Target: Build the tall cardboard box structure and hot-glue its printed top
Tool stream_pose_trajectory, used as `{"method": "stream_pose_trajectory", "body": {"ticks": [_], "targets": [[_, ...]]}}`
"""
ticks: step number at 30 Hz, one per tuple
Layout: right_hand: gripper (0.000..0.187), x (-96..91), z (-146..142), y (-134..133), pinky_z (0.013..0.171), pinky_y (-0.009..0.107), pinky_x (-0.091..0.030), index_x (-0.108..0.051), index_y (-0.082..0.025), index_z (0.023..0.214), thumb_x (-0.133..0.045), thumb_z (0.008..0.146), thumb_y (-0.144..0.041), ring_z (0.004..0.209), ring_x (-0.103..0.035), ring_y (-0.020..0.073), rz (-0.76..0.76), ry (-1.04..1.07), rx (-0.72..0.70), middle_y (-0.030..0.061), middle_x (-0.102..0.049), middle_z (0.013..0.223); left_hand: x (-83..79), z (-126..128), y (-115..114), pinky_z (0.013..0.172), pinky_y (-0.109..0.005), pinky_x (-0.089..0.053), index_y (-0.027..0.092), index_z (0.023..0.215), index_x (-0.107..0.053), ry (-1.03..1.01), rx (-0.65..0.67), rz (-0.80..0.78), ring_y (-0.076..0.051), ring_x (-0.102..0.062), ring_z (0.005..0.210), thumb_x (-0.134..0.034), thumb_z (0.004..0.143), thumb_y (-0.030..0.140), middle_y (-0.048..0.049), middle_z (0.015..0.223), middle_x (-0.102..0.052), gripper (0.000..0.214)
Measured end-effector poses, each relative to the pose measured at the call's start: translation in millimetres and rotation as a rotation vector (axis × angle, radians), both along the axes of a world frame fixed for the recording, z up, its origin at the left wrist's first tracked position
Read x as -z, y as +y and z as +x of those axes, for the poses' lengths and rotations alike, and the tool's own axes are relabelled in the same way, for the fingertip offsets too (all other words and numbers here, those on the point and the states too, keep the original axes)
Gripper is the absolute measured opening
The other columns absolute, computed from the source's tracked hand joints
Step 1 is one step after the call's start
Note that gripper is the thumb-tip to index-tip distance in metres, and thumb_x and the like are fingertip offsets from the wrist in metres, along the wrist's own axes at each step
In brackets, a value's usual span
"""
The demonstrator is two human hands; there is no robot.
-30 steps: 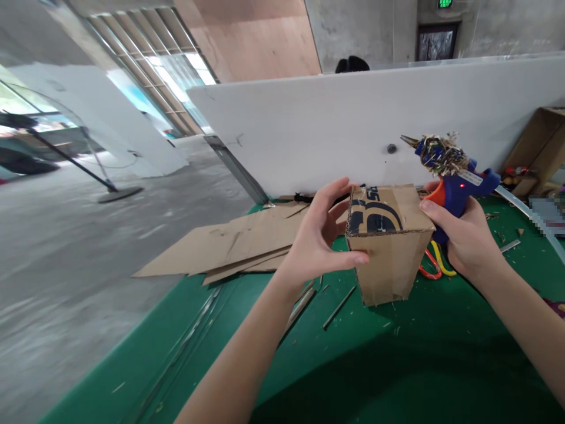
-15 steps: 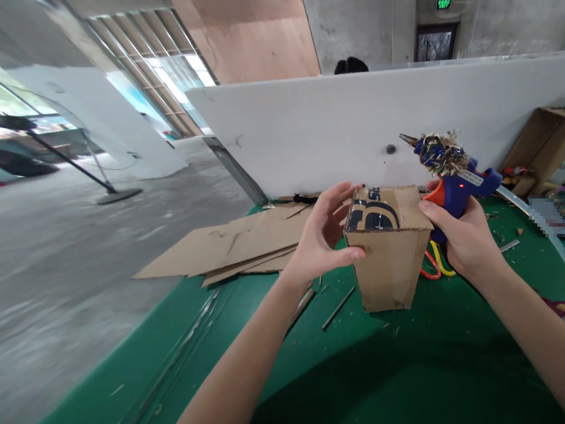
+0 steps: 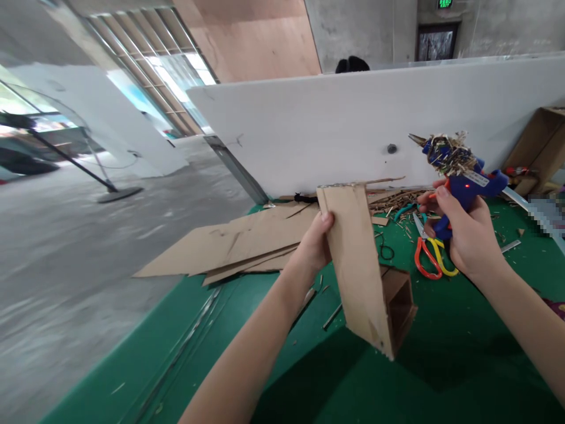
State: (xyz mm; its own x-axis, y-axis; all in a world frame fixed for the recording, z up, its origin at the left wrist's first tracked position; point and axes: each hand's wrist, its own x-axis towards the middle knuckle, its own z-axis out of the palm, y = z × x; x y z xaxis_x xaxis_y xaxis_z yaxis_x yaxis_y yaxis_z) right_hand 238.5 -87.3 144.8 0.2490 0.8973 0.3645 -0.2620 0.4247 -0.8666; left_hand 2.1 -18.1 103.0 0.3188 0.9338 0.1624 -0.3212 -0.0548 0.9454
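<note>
Left hand (image 3: 314, 247) grips box (image 3: 357, 265) by its upper edge. The box is tilted, with its open end facing 4 o'clock. Cannot tell whether its low corner touches table (image 3: 441, 365).

Right hand (image 3: 468, 235) is clenched round glue gun (image 3: 463, 176), at 2 o'clock of the box, nozzle pointing to 10 o'clock.

Scissors (image 3: 426, 256) lie between the box and the right hand. Sheets (image 3: 229, 247) lie at 9 o'clock of the left hand.
</note>
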Motion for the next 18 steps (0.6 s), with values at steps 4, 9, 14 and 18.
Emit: {"method": "stream_pose_trajectory", "body": {"ticks": [4,9,14,18], "targets": [[0.025,2.9,0.6,4.1,0.041,0.026,-0.046,-0.063,-0.027,0.093,-0.077,0.082,-0.044,0.07,-0.066,0.0189,-0.018,-0.013,0.015,0.003,-0.068,0.08,5.2,3.7,0.4,0.089,-0.047,-0.061,0.017,0.11,-0.072,-0.081,0.123,-0.19,-0.04,-0.072,0.107,-0.075,0.063,0.071,-0.0113,0.099,-0.079,0.072],[0.028,3.6,1.1,5.6,0.043,0.026,-0.048,-0.065,-0.026,0.095,-0.075,0.083,-0.05,0.064,-0.065,0.0166,0.001,-0.052,0.024,0.0019,-0.068,0.075,9.3,13.1,-7.0,0.084,-0.046,-0.06,0.014,0.128,-0.064,-0.241,0.399,-0.337,-0.036,-0.074,0.099,-0.06,0.073,0.073,-0.0136,0.118,-0.075,0.081],[0.026,3.2,2.4,3.7,0.045,0.025,-0.048,-0.067,-0.025,0.093,-0.074,0.086,-0.049,0.067,-0.065,0.0147,0.064,-0.078,0.007,0.0017,-0.07,0.081,4.9,15.4,-9.2,0.085,-0.049,-0.058,0.007,0.136,-0.054,-0.327,0.433,-0.451,-0.035,-0.074,0.096,-0.031,0.093,0.069,-0.0172,0.11,-0.076,0.079],[0.027,4.4,3.3,0.0,0.046,0.025,-0.049,-0.068,-0.024,0.09,-0.073,0.086,-0.049,0.071,-0.066,0.0157,0.089,-0.132,-0.043,0.0025,-0.071,0.084,3.8,17.4,-10.1,0.088,-0.049,-0.057,0.003,0.141,-0.049,-0.4,0.441,-0.49,-0.032,-0.073,0.096,-0.026,0.096,0.071,-0.0193,0.109,-0.075,0.085]]}}
